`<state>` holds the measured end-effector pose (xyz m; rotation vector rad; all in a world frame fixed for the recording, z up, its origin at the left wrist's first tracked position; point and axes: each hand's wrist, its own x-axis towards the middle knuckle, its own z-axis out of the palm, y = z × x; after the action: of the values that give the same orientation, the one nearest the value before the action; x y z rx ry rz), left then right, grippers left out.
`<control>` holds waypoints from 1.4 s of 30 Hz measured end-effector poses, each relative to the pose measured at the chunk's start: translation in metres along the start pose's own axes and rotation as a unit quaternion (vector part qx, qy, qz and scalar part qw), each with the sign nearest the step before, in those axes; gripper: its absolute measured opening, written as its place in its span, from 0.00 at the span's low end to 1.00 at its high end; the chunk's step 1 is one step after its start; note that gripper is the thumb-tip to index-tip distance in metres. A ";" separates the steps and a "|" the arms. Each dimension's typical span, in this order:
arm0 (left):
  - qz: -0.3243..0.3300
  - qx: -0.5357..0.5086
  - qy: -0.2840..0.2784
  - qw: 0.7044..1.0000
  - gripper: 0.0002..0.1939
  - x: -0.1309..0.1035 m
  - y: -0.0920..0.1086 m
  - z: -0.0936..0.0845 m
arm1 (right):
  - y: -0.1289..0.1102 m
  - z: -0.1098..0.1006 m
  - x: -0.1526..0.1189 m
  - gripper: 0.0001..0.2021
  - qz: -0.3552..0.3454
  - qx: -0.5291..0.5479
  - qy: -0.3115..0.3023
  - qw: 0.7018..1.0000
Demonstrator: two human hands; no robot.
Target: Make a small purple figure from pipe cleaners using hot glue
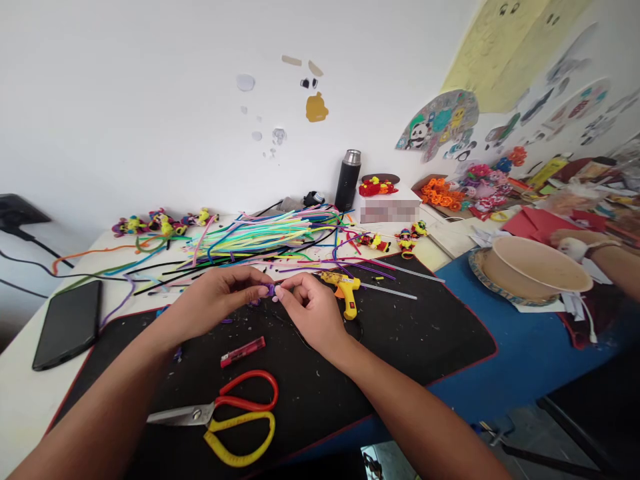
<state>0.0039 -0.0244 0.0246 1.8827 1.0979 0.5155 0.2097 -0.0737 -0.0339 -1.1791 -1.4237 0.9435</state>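
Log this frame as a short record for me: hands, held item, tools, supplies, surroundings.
Left hand: fingertips pinching a small purple piece
Right hand: fingertips meeting at the same piece
Held item: too small to make out its shape
Tools: scissors with red and yellow handles, on the black mat; yellow glue gun beside the right hand
Supplies: pile of coloured pipe cleaners beyond the hands
Surroundings: phone at left; bowl and another person's arm at right

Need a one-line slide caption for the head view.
Left hand and right hand hold a small purple piece above a black mat, scissors and glue gun nearby.
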 end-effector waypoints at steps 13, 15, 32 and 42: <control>-0.004 0.028 0.013 1.000 0.22 0.001 0.000 0.002 | -0.001 0.001 0.000 0.08 -0.007 -0.014 -0.009 1.000; -0.005 0.032 0.013 0.999 0.22 0.001 0.000 0.003 | -0.001 0.001 0.000 0.08 -0.006 -0.011 -0.011 1.000; 0.006 0.039 0.011 0.999 0.18 0.001 0.000 0.007 | 0.000 0.001 -0.001 0.07 0.000 -0.009 -0.017 1.000; -0.010 0.033 0.018 0.999 0.21 0.002 0.004 0.006 | 0.000 0.001 0.001 0.08 0.004 0.005 -0.014 1.000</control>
<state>0.0116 -0.0266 0.0248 1.9241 1.1694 0.5090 0.2091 -0.0730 -0.0343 -1.1692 -1.4358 0.9762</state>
